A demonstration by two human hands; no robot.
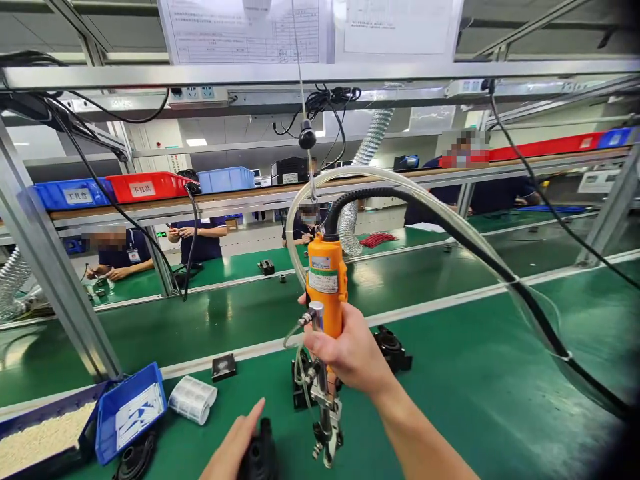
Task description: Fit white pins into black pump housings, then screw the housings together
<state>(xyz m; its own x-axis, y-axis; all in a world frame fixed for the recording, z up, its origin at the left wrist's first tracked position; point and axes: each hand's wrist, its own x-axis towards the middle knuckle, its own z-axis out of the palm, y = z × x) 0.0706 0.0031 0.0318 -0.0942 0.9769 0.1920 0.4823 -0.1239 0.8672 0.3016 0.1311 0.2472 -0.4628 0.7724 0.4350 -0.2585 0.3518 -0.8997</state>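
My right hand [357, 350] is wrapped round an upright orange electric screwdriver [325, 267], with its thumb across the front of the body. A metal nozzle with thin clear tubes runs down from it to a silver tip [329, 450] above the green bench. At the bottom edge, my left hand [233, 440] is against a black plastic part [259, 453] and appears to grip it; some fingers are out of sight. Behind the screwdriver stand more black parts [393, 350]. A black cable and a clear hose curve from the screwdriver's top to the right.
Left on the bench are a dark bin of pale pellets [50, 433], a blue tray of white strips [133, 413], a clear plastic roll [194, 399] and a flat black block [223, 367]. A hanging cord [301, 80] holds the screwdriver. Co-workers sit across the line.
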